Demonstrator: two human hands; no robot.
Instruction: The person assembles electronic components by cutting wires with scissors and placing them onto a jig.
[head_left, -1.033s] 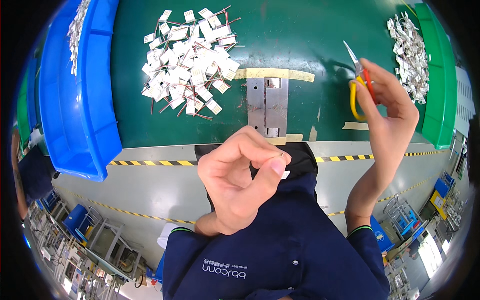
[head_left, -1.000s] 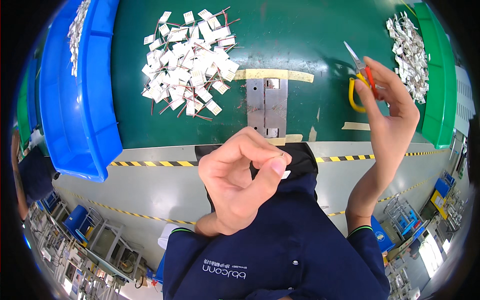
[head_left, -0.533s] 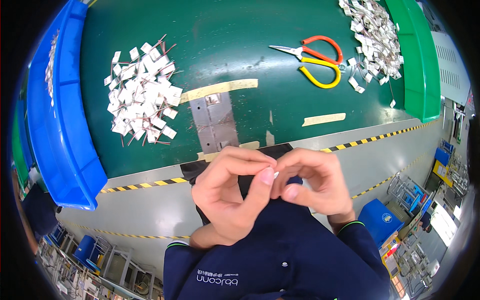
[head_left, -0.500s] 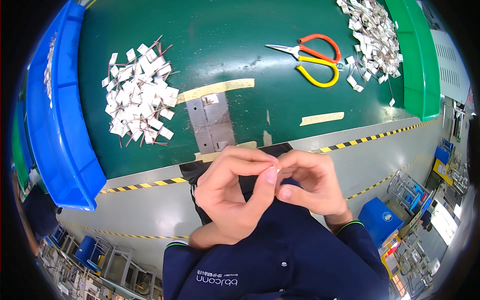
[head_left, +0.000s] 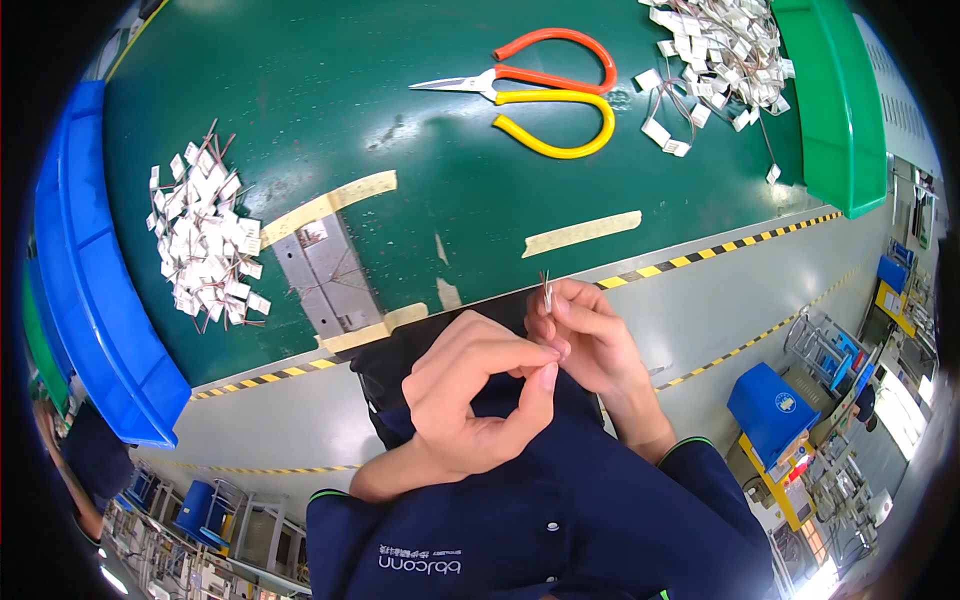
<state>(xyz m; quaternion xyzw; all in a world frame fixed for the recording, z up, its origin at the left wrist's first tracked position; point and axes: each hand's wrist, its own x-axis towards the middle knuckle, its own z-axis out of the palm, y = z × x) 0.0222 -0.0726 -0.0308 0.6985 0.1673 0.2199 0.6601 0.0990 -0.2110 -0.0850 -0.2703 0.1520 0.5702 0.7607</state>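
Observation:
My right hand (head_left: 598, 345) pinches a small white-labelled wire piece (head_left: 547, 294), its thin brown wire ends sticking up past the fingertips. Just left of it, my left hand (head_left: 475, 385) is closed with thumb and forefinger pressed together; whatever lies between them is too small to make out. Both hands are held in front of my body, off the table's near edge, with their fingertips close together. On the green table, a metal plate (head_left: 328, 275) is taped down to the left. Scissors (head_left: 555, 98) with one red and one yellow handle lie farther back, blades pointing left.
A pile of white-labelled wire pieces (head_left: 205, 240) lies at left beside a blue bin (head_left: 110, 290). Another such pile (head_left: 720, 60) sits at the far right against a green bin (head_left: 835, 110). Tape strips (head_left: 583, 233) and black-yellow edging (head_left: 690, 257) mark the near side.
My view has turned, so the table's contents sit farther left. My right fingers have shifted upward, bringing the wire piece into sight. The left hand stays pinched beside them.

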